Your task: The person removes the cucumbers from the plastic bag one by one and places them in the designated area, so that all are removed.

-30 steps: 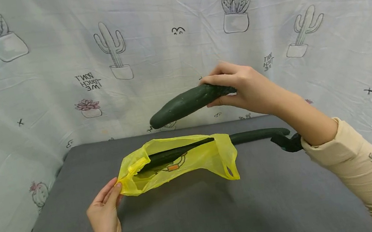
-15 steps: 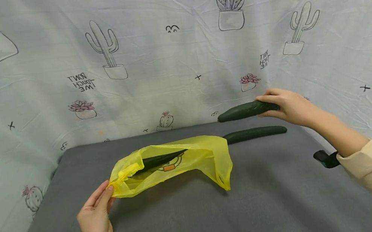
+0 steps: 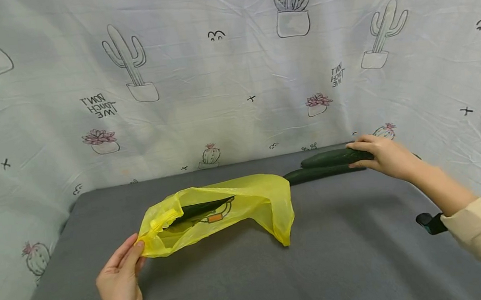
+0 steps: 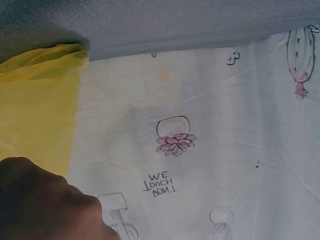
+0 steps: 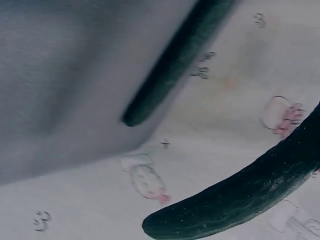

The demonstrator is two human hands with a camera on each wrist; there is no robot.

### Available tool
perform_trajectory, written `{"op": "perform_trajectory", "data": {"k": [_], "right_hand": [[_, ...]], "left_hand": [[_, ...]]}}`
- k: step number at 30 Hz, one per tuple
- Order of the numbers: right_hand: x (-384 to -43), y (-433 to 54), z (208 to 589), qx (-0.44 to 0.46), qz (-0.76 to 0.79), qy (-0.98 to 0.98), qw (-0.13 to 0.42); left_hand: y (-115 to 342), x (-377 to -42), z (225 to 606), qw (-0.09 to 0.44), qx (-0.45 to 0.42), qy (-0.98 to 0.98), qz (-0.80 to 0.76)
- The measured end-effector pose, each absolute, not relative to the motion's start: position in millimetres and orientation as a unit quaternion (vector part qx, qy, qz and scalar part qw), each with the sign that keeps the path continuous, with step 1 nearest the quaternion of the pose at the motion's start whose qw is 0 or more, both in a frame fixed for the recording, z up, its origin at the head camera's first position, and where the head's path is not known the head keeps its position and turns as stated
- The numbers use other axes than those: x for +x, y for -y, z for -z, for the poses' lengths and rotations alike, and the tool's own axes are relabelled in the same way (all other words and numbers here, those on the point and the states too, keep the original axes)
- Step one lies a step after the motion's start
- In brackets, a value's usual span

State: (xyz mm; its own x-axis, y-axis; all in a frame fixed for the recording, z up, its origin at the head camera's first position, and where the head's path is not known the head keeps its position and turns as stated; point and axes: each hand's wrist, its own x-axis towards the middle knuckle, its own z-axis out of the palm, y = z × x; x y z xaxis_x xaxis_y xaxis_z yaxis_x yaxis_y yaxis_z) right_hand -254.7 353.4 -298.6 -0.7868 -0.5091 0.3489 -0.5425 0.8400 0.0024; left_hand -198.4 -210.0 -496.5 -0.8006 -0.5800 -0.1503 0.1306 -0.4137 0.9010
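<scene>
My left hand [image 3: 119, 285] pinches the edge of a yellow plastic bag [image 3: 223, 191] near its mouth at the left. Inside the bag, part of a dark green cucumber [image 3: 198, 210] shows through the opening. At the back right, my right hand [image 3: 384, 157] grips a second cucumber [image 3: 327, 158] by its right end, thumb below and fingers over the top. It overlaps a third cucumber [image 3: 318, 174] lying on the table, whose left end is hidden behind the bag. In the right wrist view, the held cucumber [image 5: 230, 197] appears large and close, with the lying one [image 5: 175, 65] farther off.
A grey cloth covers the table [image 3: 237, 287]. Behind it hangs a pale curtain [image 3: 191, 101] with cactus drawings, which also runs along the left and right sides. A black strap piece [image 3: 430, 223] sits by my right sleeve.
My right hand has carried its cucumber from above the bag to the right and down, close to the lying cucumber. The left hand keeps its pinch; the bag's right side has sagged.
</scene>
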Motion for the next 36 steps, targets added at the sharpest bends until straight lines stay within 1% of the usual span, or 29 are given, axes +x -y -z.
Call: {"op": "perform_trajectory", "data": {"k": [7,11,12,15,18,19,21,25,29,36], "right_hand": [[-267.1,-362.4,340.9,0.261,-0.054,0.955,0.131],[-273.8,-365.3,364.0,0.246,-0.048,0.964,0.090],[-274.8,-365.7,368.8,0.242,-0.047,0.966,0.081],[-276.9,-366.9,381.8,0.235,-0.043,0.969,0.060],[-279.2,-366.0,393.1,0.229,-0.040,0.971,0.054],[-280.3,-364.9,396.4,0.228,-0.041,0.971,0.052],[-283.2,-361.6,402.4,0.227,-0.044,0.972,0.045],[-290.1,-354.3,412.7,0.236,-0.047,0.970,0.037],[-294.6,-351.8,420.6,0.230,-0.035,0.972,0.029],[-301.4,-346.6,425.5,0.230,-0.033,0.972,-0.015]], "left_hand": [[213.9,-194.8,496.3,0.196,0.230,0.498,0.813],[213.8,-197.9,497.3,0.197,0.234,0.493,0.815],[209.1,-195.0,488.5,0.194,0.242,0.488,0.816],[203.7,-190.6,480.9,0.192,0.229,0.495,0.816],[192.2,-179.3,457.7,0.180,0.216,0.511,0.812],[192.2,-179.0,457.8,0.181,0.212,0.511,0.813],[186.1,-172.3,441.8,0.180,0.212,0.513,0.812],[179.6,-165.6,424.0,0.183,0.233,0.508,0.809],[177.8,-165.4,422.5,0.181,0.233,0.516,0.804],[188.3,-170.5,440.7,0.174,0.227,0.519,0.806]]}}
